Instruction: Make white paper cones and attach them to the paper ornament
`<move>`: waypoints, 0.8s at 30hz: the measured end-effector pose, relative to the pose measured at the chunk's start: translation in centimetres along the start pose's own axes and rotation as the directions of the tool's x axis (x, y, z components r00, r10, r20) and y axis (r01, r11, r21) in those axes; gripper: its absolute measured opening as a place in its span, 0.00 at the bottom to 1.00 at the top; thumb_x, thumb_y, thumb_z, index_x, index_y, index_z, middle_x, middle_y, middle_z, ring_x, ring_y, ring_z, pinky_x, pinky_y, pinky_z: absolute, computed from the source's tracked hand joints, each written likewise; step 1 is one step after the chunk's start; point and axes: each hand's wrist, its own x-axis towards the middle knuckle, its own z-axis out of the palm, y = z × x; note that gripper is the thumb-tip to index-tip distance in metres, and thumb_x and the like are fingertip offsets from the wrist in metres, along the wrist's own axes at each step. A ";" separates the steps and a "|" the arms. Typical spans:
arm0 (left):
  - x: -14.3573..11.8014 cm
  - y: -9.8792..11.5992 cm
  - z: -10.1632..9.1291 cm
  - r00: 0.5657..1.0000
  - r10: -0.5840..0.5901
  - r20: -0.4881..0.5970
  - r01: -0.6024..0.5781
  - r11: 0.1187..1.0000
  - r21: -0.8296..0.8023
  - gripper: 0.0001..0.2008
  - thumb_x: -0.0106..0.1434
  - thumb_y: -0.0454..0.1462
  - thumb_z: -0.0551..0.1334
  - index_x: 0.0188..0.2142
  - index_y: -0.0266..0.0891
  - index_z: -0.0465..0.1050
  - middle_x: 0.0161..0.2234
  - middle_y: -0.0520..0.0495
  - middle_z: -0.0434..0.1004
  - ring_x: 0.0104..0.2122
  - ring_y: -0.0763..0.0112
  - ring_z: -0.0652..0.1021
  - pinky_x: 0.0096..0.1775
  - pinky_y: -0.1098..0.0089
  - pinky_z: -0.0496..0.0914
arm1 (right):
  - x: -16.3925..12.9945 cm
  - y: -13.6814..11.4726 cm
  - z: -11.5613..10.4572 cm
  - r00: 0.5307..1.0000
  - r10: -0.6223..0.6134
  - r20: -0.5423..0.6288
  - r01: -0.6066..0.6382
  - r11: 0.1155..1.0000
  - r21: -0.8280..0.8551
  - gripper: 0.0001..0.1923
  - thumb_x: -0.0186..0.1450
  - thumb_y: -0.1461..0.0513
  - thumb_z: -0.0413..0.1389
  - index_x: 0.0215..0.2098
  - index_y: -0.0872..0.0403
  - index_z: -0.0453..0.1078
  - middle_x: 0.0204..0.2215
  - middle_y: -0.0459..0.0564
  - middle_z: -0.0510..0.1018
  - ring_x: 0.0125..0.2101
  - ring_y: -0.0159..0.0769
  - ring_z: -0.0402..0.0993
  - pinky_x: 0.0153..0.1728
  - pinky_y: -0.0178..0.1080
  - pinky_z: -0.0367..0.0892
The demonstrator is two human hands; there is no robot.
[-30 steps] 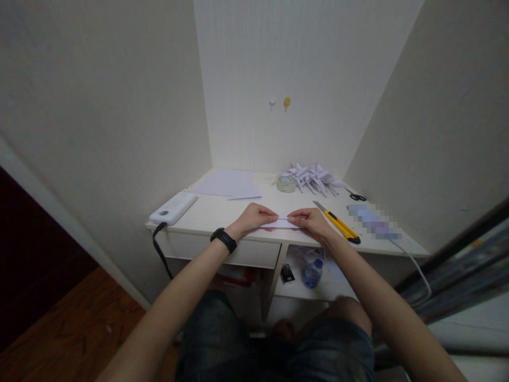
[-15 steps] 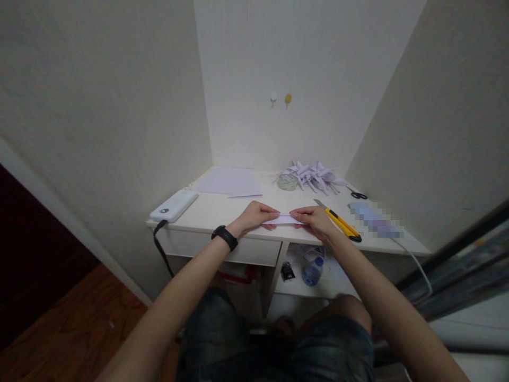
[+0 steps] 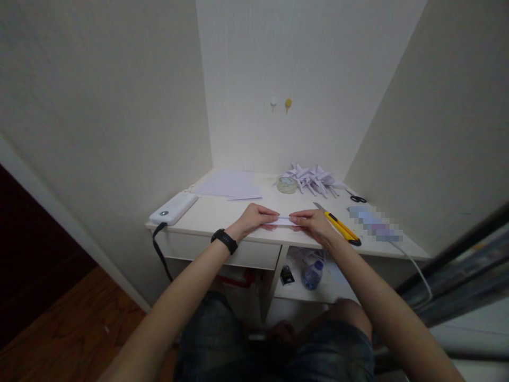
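The left hand [image 3: 254,216] and the right hand [image 3: 314,223] each pinch one end of a small, thin strip of folded white paper [image 3: 283,220], fingers closed on it, just above the front edge of the pale wooden desk [image 3: 222,212]. It looks like a fold is being pressed flat, and the next move seems to need both hands to slide along the crease and keep the edges lined up. The paper is narrow, flat and pale, mostly hidden by the fingers. Just to the right of the right hand lies a yellow box cutter [image 3: 340,227]. Behind the hands sit a roll of clear tape [image 3: 287,184] and a pile of folded white paper shapes [image 3: 314,178]. Far to the left of the left hand lies a white power bank [image 3: 174,207].
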 end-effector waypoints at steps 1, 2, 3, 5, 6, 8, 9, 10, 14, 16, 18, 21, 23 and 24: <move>0.1 -0.1 0.0 1.000 -0.001 -0.010 0.001 1.000 0.005 0.24 0.37 0.40 0.80 0.33 0.29 0.83 0.31 0.41 0.83 0.28 0.70 0.80 0.35 0.68 0.79 | 0.0 0.0 0.0 1.000 -0.003 0.001 0.003 1.000 -0.007 0.20 0.39 0.57 0.75 0.30 0.55 0.83 0.24 0.50 0.81 0.22 0.31 0.71 0.27 0.38 0.69; 0.1 -0.1 0.0 1.000 -0.001 -0.018 0.002 1.000 0.013 0.24 0.37 0.40 0.80 0.33 0.29 0.83 0.31 0.41 0.83 0.28 0.70 0.80 0.35 0.69 0.79 | 0.0 0.0 0.0 1.000 -0.006 -0.003 0.006 1.000 -0.013 0.20 0.39 0.57 0.75 0.30 0.55 0.82 0.23 0.50 0.81 0.22 0.31 0.71 0.27 0.38 0.68; 0.1 -0.1 0.0 1.000 0.001 -0.024 0.000 1.000 0.023 0.24 0.37 0.40 0.80 0.33 0.29 0.83 0.31 0.41 0.83 0.28 0.70 0.80 0.34 0.69 0.79 | 0.0 0.1 0.0 1.000 -0.008 -0.007 0.008 1.000 -0.019 0.20 0.38 0.57 0.75 0.30 0.55 0.82 0.23 0.50 0.81 0.22 0.31 0.71 0.27 0.38 0.68; 0.0 0.1 0.1 1.000 0.007 -0.019 -0.006 0.999 0.040 0.23 0.38 0.40 0.80 0.33 0.29 0.83 0.31 0.41 0.83 0.28 0.71 0.80 0.35 0.69 0.79 | 0.0 0.2 -0.1 1.000 -0.010 -0.018 0.009 1.000 -0.029 0.20 0.38 0.58 0.75 0.29 0.56 0.82 0.23 0.50 0.81 0.22 0.31 0.71 0.28 0.38 0.67; -0.1 0.2 0.2 1.000 0.004 -0.010 -0.004 0.999 0.048 0.22 0.39 0.40 0.80 0.33 0.29 0.83 0.32 0.41 0.83 0.27 0.71 0.80 0.35 0.68 0.79 | 0.0 0.2 -0.1 1.000 -0.010 -0.022 0.009 0.999 -0.034 0.20 0.38 0.58 0.75 0.29 0.56 0.82 0.23 0.50 0.81 0.22 0.31 0.71 0.28 0.38 0.67; -0.4 0.5 0.4 1.000 -0.015 0.012 0.014 0.997 0.073 0.21 0.41 0.40 0.79 0.34 0.29 0.83 0.32 0.41 0.83 0.27 0.70 0.80 0.34 0.68 0.79 | 0.0 0.3 -0.2 1.000 -0.011 -0.029 0.010 0.999 -0.044 0.20 0.38 0.58 0.75 0.29 0.56 0.82 0.23 0.50 0.81 0.22 0.31 0.70 0.27 0.37 0.66; -0.5 0.7 0.4 1.000 -0.026 0.017 0.024 0.996 0.090 0.21 0.42 0.39 0.79 0.35 0.29 0.83 0.31 0.41 0.83 0.26 0.70 0.80 0.34 0.67 0.79 | 0.0 0.3 -0.2 0.999 -0.011 -0.031 0.010 0.999 -0.049 0.20 0.37 0.58 0.75 0.29 0.56 0.82 0.22 0.50 0.81 0.22 0.31 0.70 0.27 0.37 0.66; -0.5 0.8 0.5 0.999 -0.034 0.015 0.032 0.994 0.108 0.20 0.43 0.38 0.79 0.35 0.29 0.83 0.31 0.40 0.83 0.26 0.69 0.81 0.34 0.67 0.79 | 0.0 0.3 -0.2 0.999 -0.012 -0.031 0.010 0.998 -0.054 0.20 0.37 0.58 0.75 0.29 0.56 0.82 0.22 0.51 0.81 0.22 0.32 0.70 0.27 0.37 0.65; -0.4 0.6 0.3 1.000 -0.014 -0.022 0.017 0.986 0.167 0.17 0.46 0.35 0.77 0.36 0.28 0.83 0.30 0.40 0.83 0.26 0.69 0.81 0.34 0.69 0.78 | 0.1 0.2 -0.3 0.999 -0.034 0.003 0.034 0.996 -0.081 0.22 0.38 0.57 0.74 0.31 0.56 0.82 0.24 0.51 0.81 0.23 0.32 0.71 0.27 0.37 0.65; -0.2 0.4 0.2 0.999 0.002 -0.036 0.005 0.981 0.192 0.16 0.47 0.35 0.77 0.36 0.29 0.83 0.30 0.40 0.83 0.26 0.70 0.81 0.33 0.71 0.77 | 0.1 0.2 -0.3 0.999 -0.046 0.030 0.048 0.994 -0.097 0.23 0.41 0.55 0.74 0.34 0.57 0.82 0.24 0.50 0.81 0.23 0.31 0.70 0.26 0.36 0.64; -0.1 0.3 0.1 0.999 0.006 -0.042 0.003 0.978 0.208 0.16 0.48 0.34 0.76 0.37 0.29 0.83 0.30 0.40 0.83 0.25 0.71 0.80 0.32 0.72 0.76 | 0.1 0.2 -0.3 0.997 -0.045 0.058 0.051 0.993 -0.109 0.23 0.43 0.54 0.73 0.35 0.58 0.82 0.24 0.50 0.80 0.22 0.30 0.69 0.26 0.36 0.63; -0.2 0.4 0.2 1.000 -0.008 -0.024 0.013 0.979 0.205 0.16 0.49 0.33 0.76 0.38 0.29 0.82 0.28 0.41 0.83 0.25 0.72 0.80 0.31 0.73 0.76 | 0.0 0.1 -0.2 0.997 -0.026 0.072 0.034 0.994 -0.102 0.22 0.44 0.54 0.73 0.33 0.58 0.82 0.21 0.50 0.79 0.21 0.30 0.68 0.25 0.36 0.62; -0.4 0.7 0.4 1.000 -0.025 0.005 0.024 0.978 0.209 0.17 0.51 0.34 0.75 0.41 0.29 0.82 0.26 0.42 0.82 0.24 0.72 0.80 0.31 0.74 0.76 | -0.1 -0.1 -0.1 0.998 -0.009 0.062 0.013 0.998 -0.066 0.20 0.42 0.56 0.73 0.32 0.58 0.82 0.20 0.49 0.79 0.21 0.30 0.68 0.25 0.35 0.62; -0.5 0.8 0.4 0.999 -0.036 0.023 0.030 0.976 0.216 0.18 0.52 0.35 0.75 0.43 0.29 0.81 0.25 0.42 0.82 0.23 0.72 0.80 0.30 0.73 0.76 | -0.1 -0.2 -0.1 0.998 0.000 0.055 0.003 0.999 -0.044 0.20 0.41 0.57 0.74 0.31 0.57 0.82 0.20 0.49 0.79 0.21 0.29 0.69 0.25 0.35 0.62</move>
